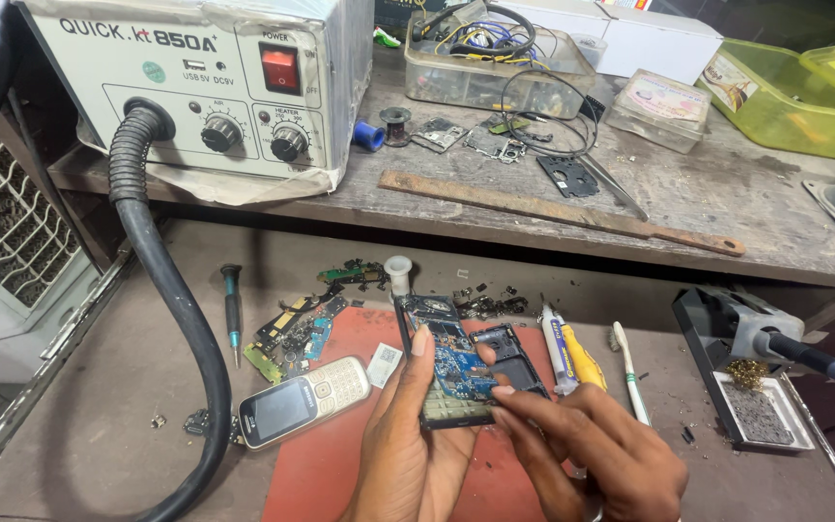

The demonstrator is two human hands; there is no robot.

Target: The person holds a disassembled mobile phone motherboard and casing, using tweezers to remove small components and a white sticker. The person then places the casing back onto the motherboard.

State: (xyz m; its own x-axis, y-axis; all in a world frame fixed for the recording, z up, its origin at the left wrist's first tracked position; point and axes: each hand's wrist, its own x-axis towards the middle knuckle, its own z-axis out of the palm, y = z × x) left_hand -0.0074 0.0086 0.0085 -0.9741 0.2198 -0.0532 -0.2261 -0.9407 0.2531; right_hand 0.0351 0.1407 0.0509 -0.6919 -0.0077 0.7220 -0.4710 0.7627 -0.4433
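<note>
Both hands are meeting just above the lower edge of the view. Left hand (408,445) is cradling an opened phone (451,372) from below, with the thumb pressed along its left edge and the fingers curled behind. Right hand (596,454) is reaching in from the other side, fingertips pinching the phone's lower right corner beside the dark frame (514,358) that is standing out to the right of the blue circuit board (451,360). Neither hand is holding a tool.

Judging by that, the step in hand looks like inspecting or separating the board from its frame. A further move would call for a steady left-hand hold and a careful pull at the corner, since the board looks thin and easy to bend.

Just under the grip, a red mat (326,474) is lying on the bench. To the left of the grip one whole keypad phone (302,401) is resting face up, and beyond it a heap of small board scraps (292,333), too many to count. One screwdriver (232,309) is lying farther left. To the right of the grip I am counting two tubes (567,353) and one toothbrush (630,372). Farther right, one soldering iron stand (751,362) is sitting. Up on the shelf beyond, one hot air station (210,82) is standing, with its black hose (161,280) curving down past the left of the hands, and one rusty ruler (553,210) is lying flat.
</note>
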